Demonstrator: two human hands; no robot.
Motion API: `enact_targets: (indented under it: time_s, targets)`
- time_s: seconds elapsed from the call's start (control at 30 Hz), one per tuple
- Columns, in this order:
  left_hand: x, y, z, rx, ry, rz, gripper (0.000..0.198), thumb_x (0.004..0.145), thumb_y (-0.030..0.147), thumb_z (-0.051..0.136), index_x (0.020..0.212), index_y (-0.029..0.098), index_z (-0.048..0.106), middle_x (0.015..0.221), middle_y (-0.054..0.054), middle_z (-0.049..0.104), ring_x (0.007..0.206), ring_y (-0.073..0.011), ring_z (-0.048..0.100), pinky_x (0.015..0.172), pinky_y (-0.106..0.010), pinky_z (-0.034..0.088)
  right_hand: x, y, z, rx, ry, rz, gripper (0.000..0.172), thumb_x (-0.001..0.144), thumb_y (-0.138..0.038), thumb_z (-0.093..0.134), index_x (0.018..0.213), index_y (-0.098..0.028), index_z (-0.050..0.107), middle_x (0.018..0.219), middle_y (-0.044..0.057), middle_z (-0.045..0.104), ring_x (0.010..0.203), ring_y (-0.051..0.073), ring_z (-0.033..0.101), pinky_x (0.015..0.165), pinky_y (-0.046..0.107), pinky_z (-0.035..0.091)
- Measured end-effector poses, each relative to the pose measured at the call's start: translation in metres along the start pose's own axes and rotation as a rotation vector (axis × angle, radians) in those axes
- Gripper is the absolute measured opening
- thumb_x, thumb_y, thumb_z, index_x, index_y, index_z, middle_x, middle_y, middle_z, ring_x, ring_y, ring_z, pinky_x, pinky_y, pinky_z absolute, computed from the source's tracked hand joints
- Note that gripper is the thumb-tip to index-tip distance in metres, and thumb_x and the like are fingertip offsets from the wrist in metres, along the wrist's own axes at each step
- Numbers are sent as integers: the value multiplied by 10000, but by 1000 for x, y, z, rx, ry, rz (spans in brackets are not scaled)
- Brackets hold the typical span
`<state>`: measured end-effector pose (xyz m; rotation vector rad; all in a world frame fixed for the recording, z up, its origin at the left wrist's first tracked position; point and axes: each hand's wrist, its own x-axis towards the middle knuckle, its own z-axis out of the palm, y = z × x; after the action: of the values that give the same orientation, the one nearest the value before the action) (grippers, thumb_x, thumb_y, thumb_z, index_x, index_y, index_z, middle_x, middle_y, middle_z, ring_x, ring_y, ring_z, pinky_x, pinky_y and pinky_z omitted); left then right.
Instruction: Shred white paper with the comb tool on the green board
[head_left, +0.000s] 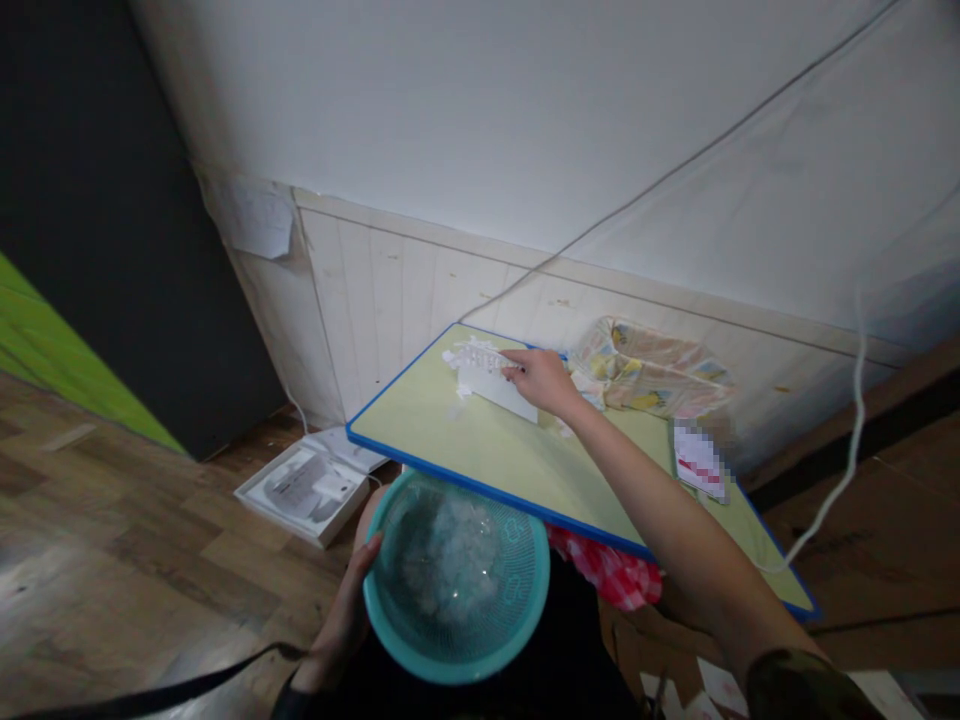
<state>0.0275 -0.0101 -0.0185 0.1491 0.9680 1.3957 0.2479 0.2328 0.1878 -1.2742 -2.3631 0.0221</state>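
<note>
In the head view, no writing can be read: the card (699, 462) at the table's right is blurred into squares, and the dark print inside the open carton (304, 490) on the floor is too small. The white box (495, 393) sits toward the back of the yellow-topped table (420, 430), its long axis slanting from back left to front right, plain side facing the person. The right hand (541, 380) reaches over, bent fingers at the box's top near its right end; whether they pinch anything, I cannot tell. The left hand (349, 600) grips the rim of a teal basket (457, 668), thumb on top, other fingers hidden; clear pieces (457, 555) lie inside. The table's blue front edge overlaps the basket's back. Bare tabletop spreads left and in front of the box; a patterned container (652, 365) crowds its right, against the wall (420, 240).
</note>
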Motion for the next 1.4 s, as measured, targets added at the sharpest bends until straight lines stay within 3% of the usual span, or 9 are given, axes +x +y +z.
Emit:
enact_targets:
  time_s: [0.23,0.43,0.67,0.83,1.0,1.2,1.27,1.4]
  targets:
    - [5,-1,-9,-28,-14,-32,596,832,494,759,1347,201,694,1248,-33,764,1352,-335,560,1169,-375,414,-24,15,-36,-58,-45,-6,298,897,-194,617,1122,-222,810,919,58,817,852,245,741,735,279,451]
    - [8,-2,-10,13,-57,-23,639,783,540,789,1333,225,707,1285,-1,744,1374,-346,537,1152,-361,443,-36,13,-40,3,-29,-35,353,909,-207,584,1202,-221,781,963,51,818,873,231,743,761,282,467]
    - [8,-3,-11,52,-88,87,570,863,499,727,1390,292,661,1376,50,688,1449,-291,452,1183,-329,398,-52,25,-64,-25,-66,26,299,878,-214,593,1076,-210,818,832,38,803,782,226,724,692,274,453]
    - [11,-3,-13,42,-65,32,513,836,510,750,1264,228,745,1242,7,766,1412,-339,497,1176,-387,418,-67,19,-48,-46,37,149,297,906,-238,578,1087,-185,807,896,76,810,805,240,732,716,286,470]
    - [11,-4,-13,11,-91,13,454,866,499,720,1243,248,760,1127,18,807,1366,-328,551,1161,-377,435,-86,22,-28,1,81,234,302,907,-243,574,1087,-176,806,839,68,804,745,230,728,687,284,482]
    - [8,-4,-14,-33,-50,-55,455,835,504,749,1157,186,795,1224,-13,767,1341,-350,573,1160,-388,437,-127,59,-36,-42,191,360,375,906,-302,568,1193,-180,776,926,90,816,792,259,748,703,320,528]
    - [6,-3,-11,-57,-46,-66,487,840,494,749,1222,193,769,1234,-16,764,1351,-351,564,1168,-422,427,-135,67,-40,-60,228,387,380,911,-320,562,1188,-175,778,903,96,815,775,267,750,697,334,539]
    - [3,-2,-3,-33,-96,-24,526,858,507,723,1309,236,725,1240,-19,766,1373,-356,541,1193,-488,378,-120,60,-38,20,288,320,386,908,-323,596,1214,-161,767,903,94,816,776,267,756,722,343,561]
